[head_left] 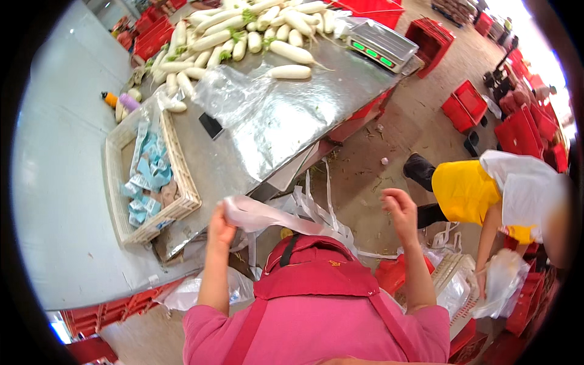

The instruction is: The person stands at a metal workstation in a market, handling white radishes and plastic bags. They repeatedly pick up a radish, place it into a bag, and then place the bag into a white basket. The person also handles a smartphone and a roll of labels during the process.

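My left hand (pixel 222 226) is shut on one end of a strip of thin whitish plastic film (pixel 269 216) near the table's front edge. The strip runs to the right, just above my red apron (pixel 315 273). Off to the right, my right hand (pixel 400 210) is raised in the air with its fingers loosely bent and nothing visible in it. Left of my left hand, a cream plastic crate (pixel 185 182) holds blue-and-white printed pieces (pixel 153 171). A clear plastic bag (pixel 230 93) lies flat on the metal table (pixel 219 164).
White radishes (pixel 260 27) are heaped at the table's back, beside a digital scale (pixel 381 43). White strips (pixel 319 205) hang below the table edge. A co-worker in a yellow apron (pixel 465 191) bends at the right, near a cream basket (pixel 456 278) and red crates (pixel 465 106).
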### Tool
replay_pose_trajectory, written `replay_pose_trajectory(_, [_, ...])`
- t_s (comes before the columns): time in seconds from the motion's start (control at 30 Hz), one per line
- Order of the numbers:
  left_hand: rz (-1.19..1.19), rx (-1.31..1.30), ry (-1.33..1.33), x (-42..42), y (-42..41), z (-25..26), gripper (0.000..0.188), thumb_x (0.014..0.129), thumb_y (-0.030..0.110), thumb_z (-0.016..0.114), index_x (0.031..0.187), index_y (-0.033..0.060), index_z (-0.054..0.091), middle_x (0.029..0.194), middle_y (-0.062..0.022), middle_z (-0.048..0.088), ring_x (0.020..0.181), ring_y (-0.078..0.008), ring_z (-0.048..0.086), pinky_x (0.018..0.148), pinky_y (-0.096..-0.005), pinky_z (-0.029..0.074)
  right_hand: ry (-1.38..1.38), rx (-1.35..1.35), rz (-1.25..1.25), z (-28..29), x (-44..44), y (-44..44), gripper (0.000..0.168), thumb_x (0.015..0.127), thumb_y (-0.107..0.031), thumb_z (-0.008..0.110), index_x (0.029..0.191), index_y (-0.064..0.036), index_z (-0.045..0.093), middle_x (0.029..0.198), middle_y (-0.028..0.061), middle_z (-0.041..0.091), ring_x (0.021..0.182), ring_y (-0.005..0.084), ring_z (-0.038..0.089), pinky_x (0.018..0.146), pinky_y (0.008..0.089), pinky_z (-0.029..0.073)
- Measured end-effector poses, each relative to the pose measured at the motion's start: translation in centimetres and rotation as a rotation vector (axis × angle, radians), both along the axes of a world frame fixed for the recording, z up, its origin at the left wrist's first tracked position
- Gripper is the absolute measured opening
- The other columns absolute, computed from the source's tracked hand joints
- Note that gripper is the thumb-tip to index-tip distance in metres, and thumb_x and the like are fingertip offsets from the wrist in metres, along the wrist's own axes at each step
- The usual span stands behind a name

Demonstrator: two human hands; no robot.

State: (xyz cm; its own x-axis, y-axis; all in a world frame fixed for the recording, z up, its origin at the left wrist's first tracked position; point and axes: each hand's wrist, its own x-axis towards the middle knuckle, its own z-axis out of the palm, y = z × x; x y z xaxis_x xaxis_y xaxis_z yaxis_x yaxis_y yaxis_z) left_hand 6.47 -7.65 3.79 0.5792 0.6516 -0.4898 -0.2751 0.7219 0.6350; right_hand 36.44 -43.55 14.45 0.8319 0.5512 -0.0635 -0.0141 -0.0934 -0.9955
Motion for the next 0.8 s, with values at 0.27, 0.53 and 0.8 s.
replay_pose_trajectory(0.27, [0.922, 0.909, 0.552, -25.3, 9.9, 12.6, 0.037, 0.091, 0.019, 0.047, 0.120, -0.0032, 0.048, 0.114, -0.0129, 0.054, 0.104, -0.0222, 0.054, 0.087, -0.0344, 0.047, 0.616, 0.611, 1.647, 16.2, -10.6, 17.4, 0.037, 0.087, -0.024, 0.059, 0.114, 0.000, 0.049, 0.095, 0.0047, 0.057, 0.088, 0.0107, 0.054, 0.076, 0.0264, 0.044])
replay_pose_trajectory(0.53, [0.955, 0.612, 0.649, -24.8, 4.1, 14.2, 0.021, 0.088, 0.021, 0.057, 0.099, 0.0032, 0.053, 0.093, -0.0073, 0.056, 0.087, -0.0175, 0.056, 0.068, -0.0329, 0.050, 0.476, 0.395, 1.969, 16.0, -15.9, 28.7, 0.026, 0.086, -0.021, 0.061, 0.103, -0.001, 0.059, 0.095, 0.0072, 0.060, 0.076, 0.0153, 0.056, 0.068, 0.0268, 0.046])
replay_pose_trajectory(0.8, [0.254, 0.301, 0.251, -14.5, 1.5, 6.4, 0.011, 0.085, 0.005, 0.058, 0.095, 0.0024, 0.062, 0.085, -0.0023, 0.064, 0.072, -0.0082, 0.058, 0.064, -0.0223, 0.046, 0.926, -0.003, 0.505, -5.9, -5.6, 45.5, 0.037, 0.087, -0.024, 0.054, 0.123, -0.016, 0.049, 0.100, 0.0097, 0.052, 0.083, 0.0179, 0.053, 0.068, 0.0264, 0.043])
